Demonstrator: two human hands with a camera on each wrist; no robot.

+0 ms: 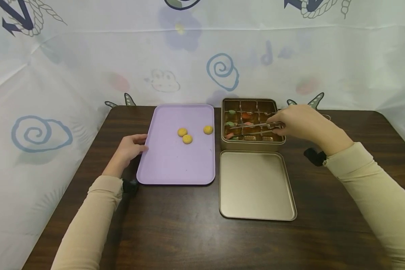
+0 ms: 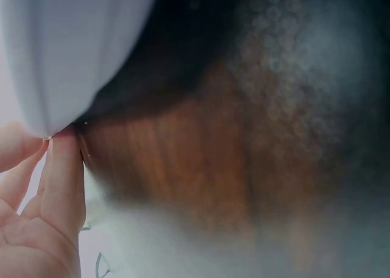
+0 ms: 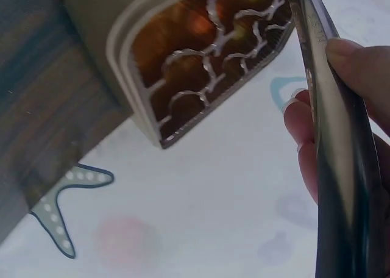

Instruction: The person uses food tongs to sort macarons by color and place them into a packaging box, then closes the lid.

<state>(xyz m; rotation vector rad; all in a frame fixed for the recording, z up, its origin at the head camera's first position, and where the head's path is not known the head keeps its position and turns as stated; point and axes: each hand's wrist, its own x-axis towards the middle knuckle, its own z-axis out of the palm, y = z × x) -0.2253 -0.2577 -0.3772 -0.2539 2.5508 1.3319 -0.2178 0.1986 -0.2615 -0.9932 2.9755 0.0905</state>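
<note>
In the head view my right hand (image 1: 298,122) grips metal tongs (image 3: 341,144) above the right side of a gold tin box (image 1: 253,146). The two tong arms reach left over the box's divided insert, spread apart. One tip is near a reddish-orange piece (image 1: 229,135) in the front left compartment; I cannot tell whether it touches. Green and red pieces sit in other compartments. My left hand (image 1: 126,152) pinches the left rim of a lilac tray (image 1: 175,168) between thumb and fingers, also seen in the left wrist view. On the tray lie three round yellow cookies (image 1: 187,139).
The tin's gold lid (image 1: 256,185) lies flat in front of the box, right of the tray. All stand on a dark wooden table (image 1: 175,225). A white patterned cloth (image 1: 189,67) hangs behind the table's back edge.
</note>
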